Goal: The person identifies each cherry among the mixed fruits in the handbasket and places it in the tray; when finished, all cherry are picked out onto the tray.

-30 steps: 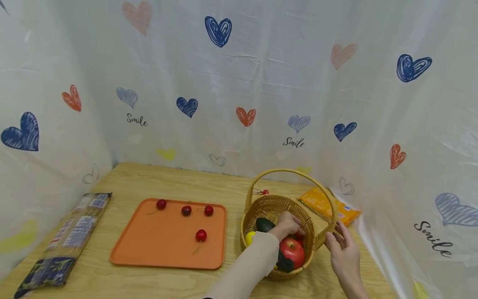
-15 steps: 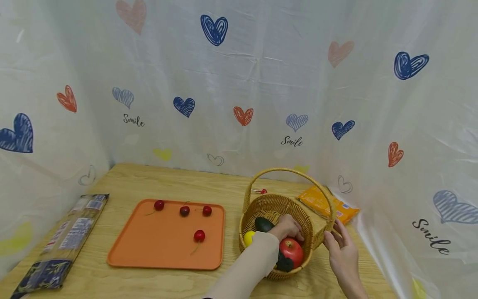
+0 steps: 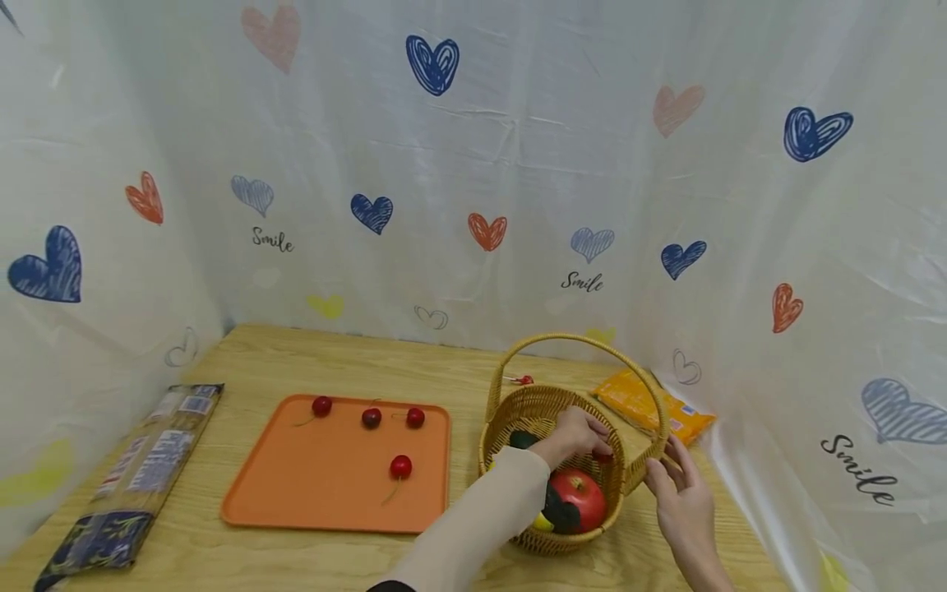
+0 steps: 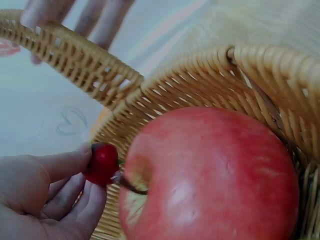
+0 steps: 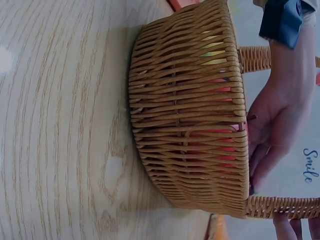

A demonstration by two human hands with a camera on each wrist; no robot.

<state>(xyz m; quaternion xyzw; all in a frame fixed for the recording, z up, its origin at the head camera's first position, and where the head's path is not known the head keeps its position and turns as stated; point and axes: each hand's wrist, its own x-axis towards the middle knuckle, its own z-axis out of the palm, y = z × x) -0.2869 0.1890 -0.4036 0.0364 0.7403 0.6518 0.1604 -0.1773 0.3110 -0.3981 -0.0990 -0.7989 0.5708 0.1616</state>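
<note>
A woven basket [image 3: 518, 411] with a hoop handle stands on the wooden table right of centre. In it lie a red apple [image 3: 579, 497], a dark green avocado [image 3: 521, 438] and a yellow fruit [image 3: 542, 521]. My left hand [image 3: 580, 432] reaches into the basket and pinches a small red cherry [image 4: 102, 162] by thumb and fingers just above the apple [image 4: 210, 175]. My right hand [image 3: 676, 485] rests with straight fingers against the basket's right side, near the handle's base. An orange tray [image 3: 318, 485] to the left carries several cherries [image 3: 400, 466].
An orange packet [image 3: 651, 407] lies behind the basket at the right. One cherry [image 3: 522, 380] sits on the table behind the basket. A long plastic packet [image 3: 133, 477] lies at the left edge. Heart-printed sheets wall in the table on three sides.
My left hand has risen from among the fruit towards the basket's back, now with a cherry in its fingers. The right hand has hardly moved.
</note>
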